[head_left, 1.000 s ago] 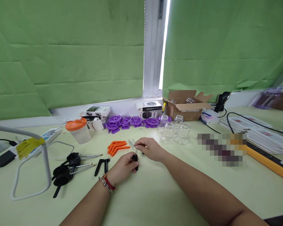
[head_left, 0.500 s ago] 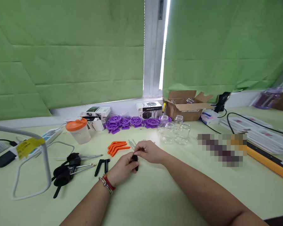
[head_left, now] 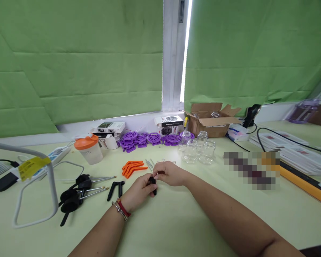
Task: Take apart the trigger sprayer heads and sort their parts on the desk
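Note:
My left hand point(head_left: 139, 192) is closed around a small black plastic part point(head_left: 154, 190), which stands roughly upright between thumb and fingers. Pinched together at the top of that part are the fingertips of my right hand point(head_left: 172, 174); whatever they hold is too small to make out. Just beyond the hands lie thin metal rods point(head_left: 149, 164), partly hidden by my right hand. Several bent orange plastic pieces point(head_left: 133, 168) are grouped to the left of the rods. Two black angled handles point(head_left: 116, 189) rest beside my left wrist.
Black assemblies with metal shafts point(head_left: 77, 194) and a grey bent frame point(head_left: 52, 185) lie at left. Behind are an orange-lidded cup point(head_left: 92, 151), purple plastic wheels point(head_left: 153, 138), glass jars point(head_left: 190, 154) and a cardboard box point(head_left: 214, 123). White flat packs point(head_left: 296, 159) are stacked at right.
The fingertips of my right hand have shifted very slightly at the top of the black part. My left hand keeps its hold, and the things on the table stay put.

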The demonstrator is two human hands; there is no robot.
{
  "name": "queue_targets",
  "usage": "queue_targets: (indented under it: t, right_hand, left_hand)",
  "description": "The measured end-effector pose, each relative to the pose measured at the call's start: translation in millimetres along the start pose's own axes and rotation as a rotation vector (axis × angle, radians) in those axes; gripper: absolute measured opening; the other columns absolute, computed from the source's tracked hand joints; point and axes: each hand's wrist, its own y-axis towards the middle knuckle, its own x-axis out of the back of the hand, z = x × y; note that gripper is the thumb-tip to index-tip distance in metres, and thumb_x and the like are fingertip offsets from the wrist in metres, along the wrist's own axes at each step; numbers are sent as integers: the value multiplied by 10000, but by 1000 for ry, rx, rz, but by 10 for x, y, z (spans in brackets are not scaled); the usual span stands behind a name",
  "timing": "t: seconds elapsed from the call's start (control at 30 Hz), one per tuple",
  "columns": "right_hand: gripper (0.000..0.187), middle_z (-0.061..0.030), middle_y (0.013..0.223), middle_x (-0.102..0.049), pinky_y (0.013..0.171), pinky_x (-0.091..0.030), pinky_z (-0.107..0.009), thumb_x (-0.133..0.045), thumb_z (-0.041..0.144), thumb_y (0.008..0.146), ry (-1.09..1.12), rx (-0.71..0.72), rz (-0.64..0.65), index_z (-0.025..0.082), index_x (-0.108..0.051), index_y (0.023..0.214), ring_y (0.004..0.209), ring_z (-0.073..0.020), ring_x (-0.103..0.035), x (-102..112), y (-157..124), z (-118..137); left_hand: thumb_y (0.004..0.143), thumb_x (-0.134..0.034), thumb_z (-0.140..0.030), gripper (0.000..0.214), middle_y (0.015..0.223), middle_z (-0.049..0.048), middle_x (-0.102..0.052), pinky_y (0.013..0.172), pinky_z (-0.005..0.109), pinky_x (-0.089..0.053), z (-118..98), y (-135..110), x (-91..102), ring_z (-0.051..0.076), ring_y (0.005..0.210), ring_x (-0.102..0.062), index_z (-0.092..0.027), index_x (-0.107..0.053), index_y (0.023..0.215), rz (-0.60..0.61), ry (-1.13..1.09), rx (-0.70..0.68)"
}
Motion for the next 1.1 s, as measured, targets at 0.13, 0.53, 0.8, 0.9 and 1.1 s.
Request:
queue_targets:
  t: [0.13, 0.53, 0.8, 0.9, 1.1]
  right_hand:
    - [120, -26, 835, -624, 751, -446, -255, -553, 141, 791, -8, 26, 9, 189, -658, 823, 785, -132, -575, -1, -5, -13]
    - [160, -8, 735, -588, 585, -404, -234, -519, 261, 785, 146, -281, -245, 179, -642, 845, 617, -110, -476, 103, -1, -329]
    - [176, 4, 682, -572, 547, -376, -225, -529, 293, 765, 153, -304, -247, 170, -642, 819, 580, -100, -454, 100, 5, -431]
    - [181, 0, 696, -581, 547, -380, -223, -518, 294, 772, 140, -307, -242, 171, -640, 826, 586, -101, -462, 108, -1, -431]
    - [192, -15, 729, -604, 594, -410, -238, -515, 305, 776, 102, -304, -272, 172, -647, 817, 641, -119, -505, 135, -13, -501]
  left_hand:
    - [770, -564, -310, 217, 730, -21, -529, 613, 260, -419, -12, -3, -24, 118, 616, -541, -175, -487, 921, -33, -41, 4]
    - [683, -549, -221, 99, 610, -43, -455, 528, 247, -335, -20, -31, 173, 126, 561, -424, -194, -509, 770, -346, 386, 64]
    - [685, -526, -213, 18, 608, 2, -532, 524, 274, -299, 14, -65, 214, 152, 547, -452, -203, -535, 673, -358, 578, 72]
    - [676, -513, -183, 78, 574, 20, -527, 513, 289, -260, 28, -89, 234, 159, 508, -445, -207, -512, 602, -395, 704, 107]
    - [697, -448, -137, 100, 627, 64, -567, 535, 305, -296, -15, -107, 239, 209, 581, -524, -211, -496, 649, -389, 918, 211]
